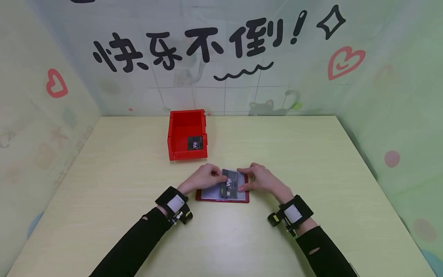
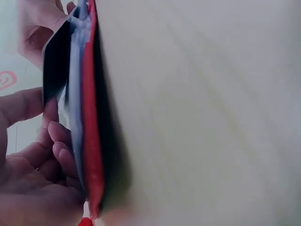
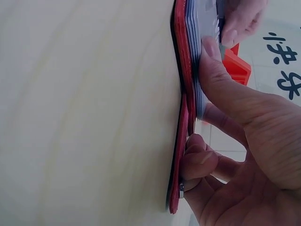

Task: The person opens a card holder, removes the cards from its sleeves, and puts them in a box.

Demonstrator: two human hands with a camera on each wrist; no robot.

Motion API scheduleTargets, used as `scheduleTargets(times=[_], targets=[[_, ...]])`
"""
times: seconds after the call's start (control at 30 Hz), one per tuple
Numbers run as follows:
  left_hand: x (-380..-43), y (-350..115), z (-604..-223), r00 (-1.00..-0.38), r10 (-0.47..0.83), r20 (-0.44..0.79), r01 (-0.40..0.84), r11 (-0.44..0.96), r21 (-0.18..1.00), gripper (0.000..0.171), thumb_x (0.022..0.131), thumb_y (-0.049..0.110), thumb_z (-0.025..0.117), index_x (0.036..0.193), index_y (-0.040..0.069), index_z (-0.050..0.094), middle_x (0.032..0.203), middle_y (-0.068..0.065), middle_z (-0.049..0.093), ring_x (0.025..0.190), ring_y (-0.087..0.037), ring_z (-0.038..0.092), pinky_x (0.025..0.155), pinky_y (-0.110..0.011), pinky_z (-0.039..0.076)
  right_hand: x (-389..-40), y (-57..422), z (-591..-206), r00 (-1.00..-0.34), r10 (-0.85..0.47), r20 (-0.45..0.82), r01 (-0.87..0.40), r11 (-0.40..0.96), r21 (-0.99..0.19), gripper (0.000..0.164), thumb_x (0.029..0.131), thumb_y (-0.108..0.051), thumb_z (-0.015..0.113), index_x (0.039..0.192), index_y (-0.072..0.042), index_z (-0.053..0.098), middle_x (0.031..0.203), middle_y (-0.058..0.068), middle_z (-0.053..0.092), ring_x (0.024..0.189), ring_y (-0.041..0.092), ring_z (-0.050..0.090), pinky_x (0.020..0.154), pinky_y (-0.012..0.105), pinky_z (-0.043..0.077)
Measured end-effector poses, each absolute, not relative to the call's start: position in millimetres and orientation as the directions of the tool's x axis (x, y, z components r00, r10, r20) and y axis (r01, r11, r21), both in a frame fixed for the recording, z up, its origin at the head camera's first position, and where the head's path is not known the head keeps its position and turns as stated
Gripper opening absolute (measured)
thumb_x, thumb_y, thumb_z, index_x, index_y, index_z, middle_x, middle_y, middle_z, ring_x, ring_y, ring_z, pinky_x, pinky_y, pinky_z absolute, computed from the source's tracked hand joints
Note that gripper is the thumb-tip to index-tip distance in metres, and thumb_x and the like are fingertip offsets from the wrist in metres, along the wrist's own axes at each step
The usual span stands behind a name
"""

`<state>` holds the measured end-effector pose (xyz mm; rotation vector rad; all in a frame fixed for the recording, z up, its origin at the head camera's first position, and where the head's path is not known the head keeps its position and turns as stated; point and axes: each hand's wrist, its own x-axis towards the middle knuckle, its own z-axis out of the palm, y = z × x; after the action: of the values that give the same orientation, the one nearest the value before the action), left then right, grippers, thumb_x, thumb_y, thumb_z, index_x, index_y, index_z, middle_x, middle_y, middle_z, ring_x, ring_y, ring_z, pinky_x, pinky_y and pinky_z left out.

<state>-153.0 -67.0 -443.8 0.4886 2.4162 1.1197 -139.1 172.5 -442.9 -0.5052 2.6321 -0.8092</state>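
A red card holder [image 1: 223,201] with several clear sleeve pages lies spread on the table, between both hands. My left hand [image 1: 207,176] pinches a dark "Vip" card [image 1: 229,187] by its left edge, over the pages. Seen from the left wrist, the card [image 2: 55,66] stands tilted off the sleeves, between thumb and fingers. My right hand [image 1: 261,180] grips the holder's right side. In the right wrist view its thumb [image 3: 214,59] presses on the stack of sleeves [image 3: 195,56], with curled fingers by the red cover [image 3: 176,155] and its metal snap.
A red bin [image 1: 188,155] stands behind the card holder, slightly left, with another dark "Vip" card [image 1: 195,143] inside. The pale wooden table [image 1: 294,146] meets printed cloth walls at the back and sides. A camera is strapped to each wrist.
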Motion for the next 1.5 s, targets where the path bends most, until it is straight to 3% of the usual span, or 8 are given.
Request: scheduleTargets(times=[0.27, 0.53, 0.77, 1.03, 1.27, 1.5], targets=[[-148, -62, -448, -0.880, 0.432, -0.196, 0.121, 0.603, 0.788, 0.028, 0.091, 0.035, 0.074, 0.082, 0.011, 0.064, 0.069, -0.001, 0.058, 0.072, -0.014, 0.052, 0.061, -0.024, 0.032, -139, 173, -443, -0.880, -0.424, -0.216, -0.226, 0.772, -0.595, 0.070, 0.079, -0.032, 0.086, 0.140, -0.011, 0.060, 0.091, 0.007, 0.048, 0.080, 0.018, 0.043, 0.066, 0.026, 0.033], [-148, -63, -447, -0.874, 0.440, -0.204, 0.093, 0.565, 0.820, 0.024, 0.091, 0.027, 0.075, 0.084, 0.009, 0.062, 0.053, 0.003, 0.050, 0.054, -0.011, 0.048, 0.053, -0.022, 0.026, -138, 173, -442, -0.881, -0.422, -0.214, -0.230, 0.778, -0.585, 0.070, 0.079, -0.033, 0.086, 0.140, -0.012, 0.060, 0.093, 0.008, 0.050, 0.082, 0.018, 0.044, 0.067, 0.026, 0.033], [-150, -68, -445, -0.865, 0.437, -0.247, 0.053, 0.568, 0.821, 0.023, 0.093, 0.025, 0.073, 0.090, 0.005, 0.063, 0.054, 0.003, 0.051, 0.058, -0.011, 0.052, 0.056, -0.022, 0.030, -139, 173, -443, -0.882, -0.417, -0.220, -0.225, 0.782, -0.581, 0.071, 0.079, -0.035, 0.086, 0.141, -0.012, 0.060, 0.093, 0.008, 0.049, 0.083, 0.018, 0.045, 0.067, 0.026, 0.034], [-151, -74, -436, -0.878, 0.334, -0.343, -0.094, 0.583, 0.807, 0.021, 0.093, 0.023, 0.072, 0.097, 0.003, 0.069, 0.075, -0.007, 0.073, 0.069, -0.014, 0.062, 0.060, -0.020, 0.044, -139, 173, -442, -0.881, -0.421, -0.217, -0.230, 0.780, -0.582, 0.071, 0.078, -0.034, 0.086, 0.140, -0.012, 0.060, 0.092, 0.008, 0.049, 0.083, 0.019, 0.045, 0.067, 0.026, 0.033], [-152, -81, -435, -0.877, 0.285, -0.387, -0.172, 0.565, 0.807, 0.018, 0.094, 0.016, 0.070, 0.101, 0.000, 0.064, 0.080, -0.007, 0.070, 0.068, -0.014, 0.057, 0.057, -0.020, 0.044, -139, 173, -442, -0.884, -0.410, -0.225, -0.214, 0.783, -0.585, 0.072, 0.077, -0.033, 0.087, 0.140, -0.012, 0.060, 0.092, 0.008, 0.049, 0.083, 0.019, 0.045, 0.067, 0.026, 0.034], [-153, -92, -433, -0.872, 0.291, -0.394, -0.187, 0.546, 0.817, 0.025, 0.096, 0.015, 0.068, 0.113, -0.002, 0.065, 0.097, -0.013, 0.070, 0.079, -0.017, 0.062, 0.066, -0.022, 0.056, -139, 172, -443, -0.885, -0.407, -0.226, -0.215, 0.788, -0.577, 0.072, 0.077, -0.033, 0.087, 0.140, -0.012, 0.060, 0.092, 0.007, 0.048, 0.083, 0.018, 0.045, 0.067, 0.026, 0.034]])
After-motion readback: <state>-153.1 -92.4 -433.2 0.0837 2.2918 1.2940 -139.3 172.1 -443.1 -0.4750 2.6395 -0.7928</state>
